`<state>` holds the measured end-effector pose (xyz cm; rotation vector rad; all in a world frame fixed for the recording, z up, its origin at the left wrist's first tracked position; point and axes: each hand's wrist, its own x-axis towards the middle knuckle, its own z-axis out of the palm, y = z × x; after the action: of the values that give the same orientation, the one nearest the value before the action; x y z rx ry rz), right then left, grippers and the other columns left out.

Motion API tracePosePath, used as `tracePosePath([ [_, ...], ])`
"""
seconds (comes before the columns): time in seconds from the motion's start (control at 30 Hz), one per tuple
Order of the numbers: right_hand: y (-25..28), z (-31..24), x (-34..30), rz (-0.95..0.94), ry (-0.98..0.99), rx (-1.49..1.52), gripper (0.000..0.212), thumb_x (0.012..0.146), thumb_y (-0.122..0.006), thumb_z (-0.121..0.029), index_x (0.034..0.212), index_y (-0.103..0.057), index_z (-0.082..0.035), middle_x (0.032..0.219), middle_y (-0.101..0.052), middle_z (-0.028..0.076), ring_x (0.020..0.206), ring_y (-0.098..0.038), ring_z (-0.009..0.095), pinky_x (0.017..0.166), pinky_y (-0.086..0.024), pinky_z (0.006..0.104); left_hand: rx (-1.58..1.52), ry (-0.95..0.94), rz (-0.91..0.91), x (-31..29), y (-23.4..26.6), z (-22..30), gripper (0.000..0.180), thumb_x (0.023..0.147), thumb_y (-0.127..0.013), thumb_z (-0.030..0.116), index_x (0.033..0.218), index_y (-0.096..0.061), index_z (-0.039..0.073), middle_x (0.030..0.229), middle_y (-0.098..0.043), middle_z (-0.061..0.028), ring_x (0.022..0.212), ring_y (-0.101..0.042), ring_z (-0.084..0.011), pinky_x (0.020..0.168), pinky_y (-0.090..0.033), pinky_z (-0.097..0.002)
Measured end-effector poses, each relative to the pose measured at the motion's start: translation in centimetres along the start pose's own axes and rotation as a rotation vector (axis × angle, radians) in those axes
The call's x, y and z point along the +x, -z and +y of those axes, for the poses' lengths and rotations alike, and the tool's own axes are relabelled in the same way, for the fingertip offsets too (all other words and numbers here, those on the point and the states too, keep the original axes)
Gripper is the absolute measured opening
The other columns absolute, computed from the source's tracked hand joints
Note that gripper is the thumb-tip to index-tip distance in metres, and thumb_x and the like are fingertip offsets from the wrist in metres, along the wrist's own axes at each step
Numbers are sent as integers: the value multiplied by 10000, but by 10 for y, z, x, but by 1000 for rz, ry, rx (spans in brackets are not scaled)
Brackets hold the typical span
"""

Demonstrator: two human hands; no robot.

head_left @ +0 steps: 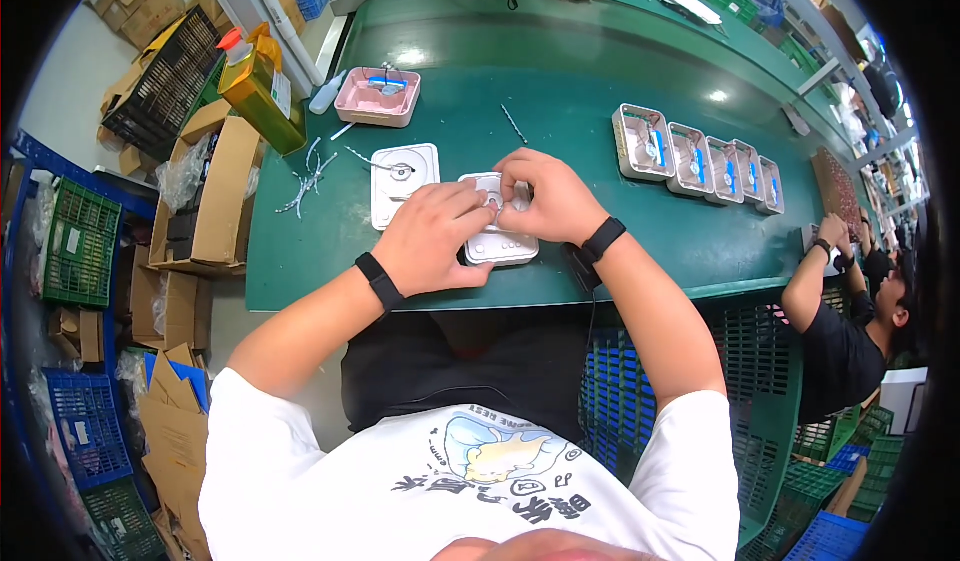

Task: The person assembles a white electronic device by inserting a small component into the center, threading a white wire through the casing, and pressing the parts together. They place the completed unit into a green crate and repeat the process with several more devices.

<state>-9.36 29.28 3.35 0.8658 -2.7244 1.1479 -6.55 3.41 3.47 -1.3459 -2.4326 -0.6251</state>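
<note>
A white plastic housing (502, 249) with small round buttons on its near end lies on the green bench in front of me. My left hand (432, 236) is closed around its left side, thumb at the near edge and fingertips reaching its middle. Over the far right part, my right hand (548, 196) is curled in a pinch; what its fingertips hold is hidden. Left of the housing, partly behind my left hand, lies a white cover (403, 164) with a round part and a wire on it.
A pink open housing (378, 98) stands far left beside a small bottle (327, 93). Twisted wires (310, 178) lie at the left. Several open white housings (690, 160) form a row at the right. A yellow-green can (262, 96) stands at the left edge. A co-worker (850, 311) works at the right.
</note>
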Motion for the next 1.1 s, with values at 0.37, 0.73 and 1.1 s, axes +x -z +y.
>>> tracePosePath([
  [0.37,2,27,-6,-52,-108,306,176,838,-879,-147,948,-761,-73,1302,-736,96,998,-654,140,831,-562,333,-63,36,-19,-1,-2,-4,657,810,-868,394,1380,-731,98,1344,-705,-156,1364,-636,-374,1177,-472,-532],
  [0.73,20,4,-10,-213,-284,242,254,899,-870,-210,948,-684,-44,976,-696,23,859,-610,113,768,-520,285,-61,87,-59,-3,13,-4,459,910,-814,341,1312,-765,125,1258,-743,-107,1301,-678,-315,1237,-424,-590],
  [1.1,10,17,-17,-385,-346,405,162,955,-749,-154,899,-643,-45,834,-684,4,797,-613,96,726,-512,300,-51,186,78,7,-14,28,117,867,-783,147,809,-690,105,886,-715,-53,948,-729,-286,1043,-539,-518],
])
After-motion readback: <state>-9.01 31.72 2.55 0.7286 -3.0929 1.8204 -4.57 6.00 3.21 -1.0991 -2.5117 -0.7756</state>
